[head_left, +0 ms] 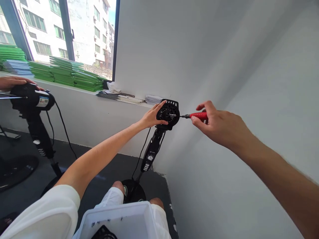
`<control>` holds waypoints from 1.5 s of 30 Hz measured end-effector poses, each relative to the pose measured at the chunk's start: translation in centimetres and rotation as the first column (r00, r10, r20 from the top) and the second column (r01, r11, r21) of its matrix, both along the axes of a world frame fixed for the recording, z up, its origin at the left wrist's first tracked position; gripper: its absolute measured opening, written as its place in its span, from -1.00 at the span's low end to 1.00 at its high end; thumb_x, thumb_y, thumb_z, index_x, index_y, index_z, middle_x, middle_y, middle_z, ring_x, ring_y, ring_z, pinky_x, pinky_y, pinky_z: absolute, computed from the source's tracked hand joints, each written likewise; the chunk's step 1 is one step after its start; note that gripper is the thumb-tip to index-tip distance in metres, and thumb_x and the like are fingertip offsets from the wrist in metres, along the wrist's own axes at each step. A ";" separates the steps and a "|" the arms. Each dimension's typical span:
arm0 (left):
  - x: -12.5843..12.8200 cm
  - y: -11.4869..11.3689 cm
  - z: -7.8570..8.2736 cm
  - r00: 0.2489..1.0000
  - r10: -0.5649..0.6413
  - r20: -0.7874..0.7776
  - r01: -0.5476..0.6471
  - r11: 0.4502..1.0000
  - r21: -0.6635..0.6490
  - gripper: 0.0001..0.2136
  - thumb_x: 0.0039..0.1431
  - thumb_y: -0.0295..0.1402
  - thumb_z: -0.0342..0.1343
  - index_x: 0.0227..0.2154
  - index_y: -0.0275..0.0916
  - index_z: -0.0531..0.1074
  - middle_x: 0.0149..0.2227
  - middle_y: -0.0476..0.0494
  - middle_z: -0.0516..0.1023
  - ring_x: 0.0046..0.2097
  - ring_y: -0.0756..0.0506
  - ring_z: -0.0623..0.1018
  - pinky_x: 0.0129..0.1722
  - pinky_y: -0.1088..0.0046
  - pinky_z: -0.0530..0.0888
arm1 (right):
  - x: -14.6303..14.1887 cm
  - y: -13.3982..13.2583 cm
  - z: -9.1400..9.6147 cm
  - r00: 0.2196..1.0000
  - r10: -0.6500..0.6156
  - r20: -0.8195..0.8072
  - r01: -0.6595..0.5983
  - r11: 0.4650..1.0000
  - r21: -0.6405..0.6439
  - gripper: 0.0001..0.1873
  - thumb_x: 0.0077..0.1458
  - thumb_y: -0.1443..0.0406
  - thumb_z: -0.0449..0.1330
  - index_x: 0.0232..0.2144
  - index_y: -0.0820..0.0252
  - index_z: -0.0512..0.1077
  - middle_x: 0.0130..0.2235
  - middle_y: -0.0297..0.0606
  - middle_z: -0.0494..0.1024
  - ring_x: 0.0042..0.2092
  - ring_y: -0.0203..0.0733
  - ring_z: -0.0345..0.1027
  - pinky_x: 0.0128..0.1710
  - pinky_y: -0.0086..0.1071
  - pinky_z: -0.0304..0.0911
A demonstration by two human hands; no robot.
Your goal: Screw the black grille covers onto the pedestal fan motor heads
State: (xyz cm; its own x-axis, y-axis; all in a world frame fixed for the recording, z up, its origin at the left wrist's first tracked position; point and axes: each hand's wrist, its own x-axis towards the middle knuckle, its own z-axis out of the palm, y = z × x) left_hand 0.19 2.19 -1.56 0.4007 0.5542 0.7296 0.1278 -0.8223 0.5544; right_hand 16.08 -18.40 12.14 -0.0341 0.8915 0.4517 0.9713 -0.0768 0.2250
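My left hand (152, 117) grips the rim of a black fan motor housing (169, 115), thumb below and fingers along its upper left. The housing tops a black fan stand (151, 152) with a silver knob and several pale buttons. In my right hand (216, 124) is a screwdriver (198, 116) with a red handle, pinched between thumb and fingers. Its shaft points left at the housing's right edge; whether the tip touches, I cannot tell. A white plastic bin (149, 220) rests on my lap, with a black slotted part (104, 233) and small dark pieces inside.
At the left, another person's hand (15, 82) lies on a second black fan (30, 99). Stacks of green sheets (74, 74) and flat cardboard pieces (129, 98) line the windowsill. A white wall (236, 186) stands close on the right. Black cords (63, 122) hang to the floor.
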 end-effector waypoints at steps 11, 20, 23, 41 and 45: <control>0.0 -0.1 -0.1 1.000 0.008 0.031 -0.008 1.000 0.004 0.05 -0.05 -0.17 0.47 0.45 0.00 0.00 0.43 -0.29 0.21 0.41 -0.43 0.25 0.37 -0.11 0.22 | 0.7 0.2 0.1 0.995 0.084 -0.052 -0.084 0.996 0.002 -0.57 0.21 -0.02 0.01 -0.03 0.08 0.31 -0.35 -0.24 0.60 -0.49 -0.13 0.32 -0.42 -0.30 0.07; 0.0 -0.1 -0.1 1.000 0.016 0.024 -0.017 1.000 0.017 0.06 -0.05 -0.12 0.47 0.45 0.00 0.00 0.42 -0.28 0.21 0.41 -0.43 0.24 0.37 -0.08 0.24 | -0.2 0.0 0.3 0.999 0.020 -0.040 -0.019 1.000 0.015 -0.65 0.22 0.04 0.01 -0.08 0.09 0.32 -0.40 -0.26 0.57 -0.48 -0.14 0.31 -0.42 -0.30 0.07; -0.1 -0.2 -0.1 1.000 0.019 0.015 -0.019 1.000 0.017 0.05 -0.04 -0.09 0.46 0.46 0.02 -0.02 0.44 -0.27 0.19 0.42 -0.43 0.23 0.36 -0.08 0.25 | -0.6 -0.3 0.5 0.997 -0.080 0.011 0.079 0.995 0.065 -0.55 0.30 -0.04 -0.09 -0.13 0.14 0.37 -0.48 -0.20 0.51 -0.49 -0.10 0.28 -0.44 -0.28 0.03; 0.1 -0.3 0.0 0.999 0.014 0.052 -0.014 1.000 -0.006 0.04 -0.08 -0.13 0.49 0.43 0.01 0.06 0.41 -0.27 0.24 0.38 -0.38 0.30 0.35 -0.05 0.28 | 0.8 -0.4 -0.1 0.980 0.096 -0.177 -0.084 0.994 0.072 -0.66 0.23 -0.01 0.02 -0.13 0.07 0.33 -0.37 -0.27 0.59 -0.48 -0.14 0.32 -0.44 -0.32 0.09; -0.1 -0.5 0.3 0.999 0.013 0.038 -0.013 1.000 -0.022 0.02 -0.08 -0.12 0.49 0.42 0.00 0.08 0.41 -0.26 0.24 0.38 -0.38 0.30 0.35 -0.04 0.28 | 1.0 -0.7 0.0 0.997 -0.076 -0.032 0.079 0.987 0.143 -0.42 0.34 -0.13 -0.16 -0.41 0.09 0.39 -0.58 -0.20 0.44 -0.55 -0.12 0.18 -0.46 -0.27 0.01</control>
